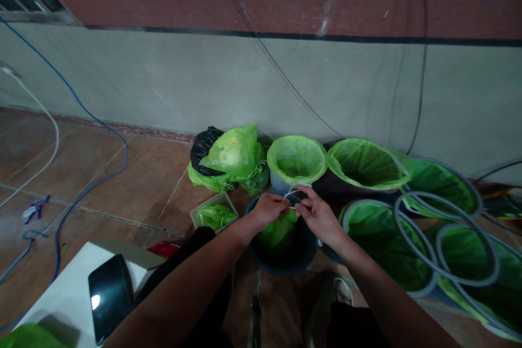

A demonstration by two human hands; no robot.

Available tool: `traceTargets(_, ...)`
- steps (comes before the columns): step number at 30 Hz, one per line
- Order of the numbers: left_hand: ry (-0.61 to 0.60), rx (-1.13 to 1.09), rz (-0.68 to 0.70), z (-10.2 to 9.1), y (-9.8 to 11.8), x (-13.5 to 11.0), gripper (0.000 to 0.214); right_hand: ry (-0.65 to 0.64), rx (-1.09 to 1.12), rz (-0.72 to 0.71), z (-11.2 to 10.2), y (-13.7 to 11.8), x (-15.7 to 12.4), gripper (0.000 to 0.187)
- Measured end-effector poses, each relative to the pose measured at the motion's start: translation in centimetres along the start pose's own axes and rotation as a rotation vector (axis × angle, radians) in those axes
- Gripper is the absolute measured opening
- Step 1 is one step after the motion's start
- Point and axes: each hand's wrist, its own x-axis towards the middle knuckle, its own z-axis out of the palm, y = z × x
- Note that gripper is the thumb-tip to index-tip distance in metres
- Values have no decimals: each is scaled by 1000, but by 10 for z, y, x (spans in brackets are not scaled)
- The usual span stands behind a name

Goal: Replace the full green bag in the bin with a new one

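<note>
Pinching a thin white string (290, 190) between their fingertips, the left hand (267, 209) and right hand (320, 217) meet over a round dark bucket (285, 261) on the tiled floor, a crinkled glossy green bag (277, 231) inside it. Beyond stand circular bins (297, 160) lined with sheer green plastic, then a smooth grey wall (163, 81).

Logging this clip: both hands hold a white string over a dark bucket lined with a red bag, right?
No. The head view shows the bag in the dark bucket is green, not red. The left hand and right hand do hold the white string over it.
</note>
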Motion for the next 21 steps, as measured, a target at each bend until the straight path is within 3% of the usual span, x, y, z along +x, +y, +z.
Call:
traceTargets(5,40,361,86,-2,3,-3,13,-2,-46,39,1,11,1,55)
traceTargets(9,58,757,235,0,14,-12,16,-57,-103,55,4,23,2,51)
traceTargets(12,19,986,353,1,20,-19,22,-22,-168,58,5,23,2,52)
traceTargets(18,-68,1147,571,-3,25,-26,33,228,-141,74,-2,20,6,51)
traceTargets(21,-38,1130,589,-5,26,-25,36,192,52,-5,-11,17,8,37)
